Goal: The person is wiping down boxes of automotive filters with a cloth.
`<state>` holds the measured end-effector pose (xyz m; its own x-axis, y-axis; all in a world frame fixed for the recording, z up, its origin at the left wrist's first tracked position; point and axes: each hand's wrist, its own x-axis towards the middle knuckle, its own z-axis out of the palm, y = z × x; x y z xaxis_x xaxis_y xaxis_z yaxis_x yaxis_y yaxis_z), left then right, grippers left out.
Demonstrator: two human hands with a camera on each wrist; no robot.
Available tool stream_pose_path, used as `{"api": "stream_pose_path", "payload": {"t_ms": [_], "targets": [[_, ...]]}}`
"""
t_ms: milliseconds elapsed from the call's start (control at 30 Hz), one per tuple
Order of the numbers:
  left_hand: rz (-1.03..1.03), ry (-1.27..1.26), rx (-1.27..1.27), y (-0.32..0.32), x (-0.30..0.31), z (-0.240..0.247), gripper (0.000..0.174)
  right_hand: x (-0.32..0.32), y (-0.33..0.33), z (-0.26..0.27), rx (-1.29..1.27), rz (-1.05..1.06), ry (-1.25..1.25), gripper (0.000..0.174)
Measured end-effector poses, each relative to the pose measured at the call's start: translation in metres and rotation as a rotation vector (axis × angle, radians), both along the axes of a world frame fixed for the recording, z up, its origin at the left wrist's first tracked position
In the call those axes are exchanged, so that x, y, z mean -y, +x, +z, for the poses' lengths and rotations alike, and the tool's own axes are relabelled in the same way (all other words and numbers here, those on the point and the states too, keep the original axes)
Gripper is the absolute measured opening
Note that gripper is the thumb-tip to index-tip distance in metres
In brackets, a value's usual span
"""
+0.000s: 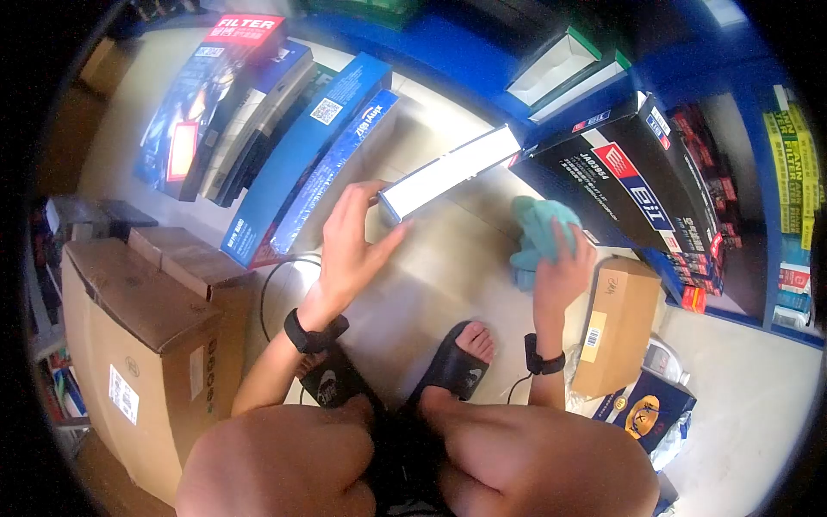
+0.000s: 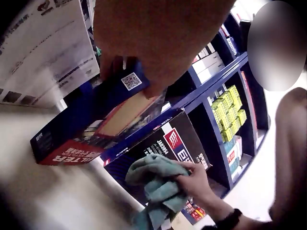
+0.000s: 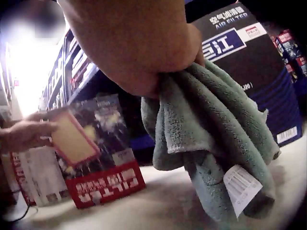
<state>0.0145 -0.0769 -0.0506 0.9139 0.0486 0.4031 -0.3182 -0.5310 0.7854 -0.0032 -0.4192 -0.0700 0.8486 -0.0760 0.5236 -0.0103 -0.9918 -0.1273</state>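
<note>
My left hand (image 1: 349, 246) grips the near end of a thin filter box (image 1: 450, 172), its thumb on one side and fingers on the other. From above, a narrow white face of that box shows. The left wrist view shows its dark blue side and red FILTER band (image 2: 74, 152), and a picture of a filter is printed on the front. A crumpled green cloth (image 1: 527, 250) hangs from my right hand (image 1: 564, 267), bunched in its fingers, with a white tag (image 3: 241, 187) at its lower end. Just beyond the cloth stands a large black air filter box (image 1: 594, 185).
Several filter boxes (image 1: 310, 159) stand in a row on the left, behind cardboard cartons (image 1: 138, 345). Blue shelves (image 1: 754, 250) with yellow and red boxes line the right. A brown carton (image 1: 616, 323) lies near my right wrist. My sandalled feet (image 1: 461, 358) are on the pale floor.
</note>
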Motion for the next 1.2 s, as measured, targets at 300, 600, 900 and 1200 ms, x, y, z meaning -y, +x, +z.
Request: {"api": "stream_pose_path", "payload": {"t_ms": [300, 600, 900, 1200], "targets": [[0.144, -0.011, 0.063, -0.009, -0.009, -0.006, 0.050, -0.016, -0.001, -0.045, -0.389, 0.082, -0.128, 0.081], [0.271, 0.105, 0.051, -0.022, -0.027, -0.011, 0.047, -0.044, 0.007, -0.037, -0.567, 0.188, -0.164, 0.086], [0.320, -0.021, -0.058, -0.023, -0.026, -0.002, 0.050, -0.045, 0.011, -0.010, -0.506, 0.127, -0.048, 0.077], [0.364, 0.330, 0.149, -0.022, -0.018, 0.020, 0.077, -0.051, 0.021, 0.030, -0.285, 0.269, 0.059, 0.070]]}}
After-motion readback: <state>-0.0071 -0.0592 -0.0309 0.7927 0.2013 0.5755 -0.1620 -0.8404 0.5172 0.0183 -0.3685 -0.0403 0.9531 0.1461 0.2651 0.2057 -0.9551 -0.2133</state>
